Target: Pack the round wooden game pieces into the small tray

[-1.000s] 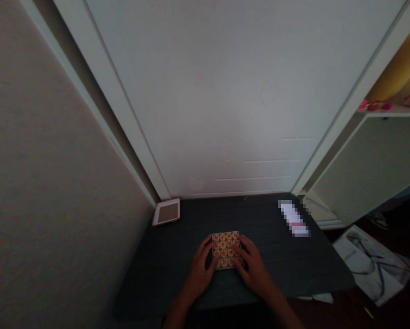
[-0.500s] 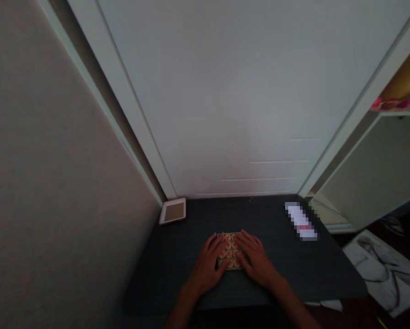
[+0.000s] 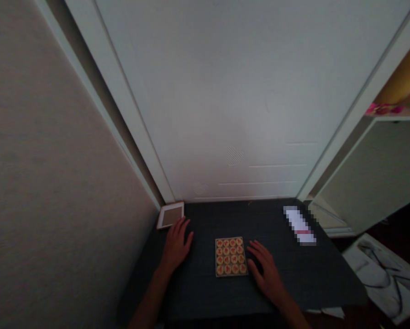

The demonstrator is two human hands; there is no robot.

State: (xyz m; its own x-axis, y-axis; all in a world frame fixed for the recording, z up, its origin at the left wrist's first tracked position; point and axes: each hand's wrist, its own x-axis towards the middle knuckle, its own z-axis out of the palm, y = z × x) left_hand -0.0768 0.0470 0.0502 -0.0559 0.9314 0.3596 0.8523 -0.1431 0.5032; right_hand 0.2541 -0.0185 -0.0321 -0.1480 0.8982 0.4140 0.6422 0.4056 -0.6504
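On the dark table lies a square tray (image 3: 216, 260) filled with rows of round, pale Chinese chess pieces (image 3: 230, 256) bearing red characters. My right hand (image 3: 264, 267) rests just right of the tray, fingers apart, with nothing in it. Farther left, my left hand (image 3: 177, 242) is open, its fingertips by the lower right corner of a framed panel (image 3: 172, 215) with a pale border and brown middle. I cannot tell whether the fingertips touch that frame.
A dark table (image 3: 205, 297) stands against a white panel (image 3: 205, 114), with a wall (image 3: 71, 183) on its left. A blurred white object (image 3: 299, 224) lies at the back right. Beyond the right edge, a white box with dark lines (image 3: 390, 274) sits lower down.
Both hands have come off the tray of chess pieces. My left hand moved left to the framed panel; my right hand shifted right. All the pieces are now uncovered.
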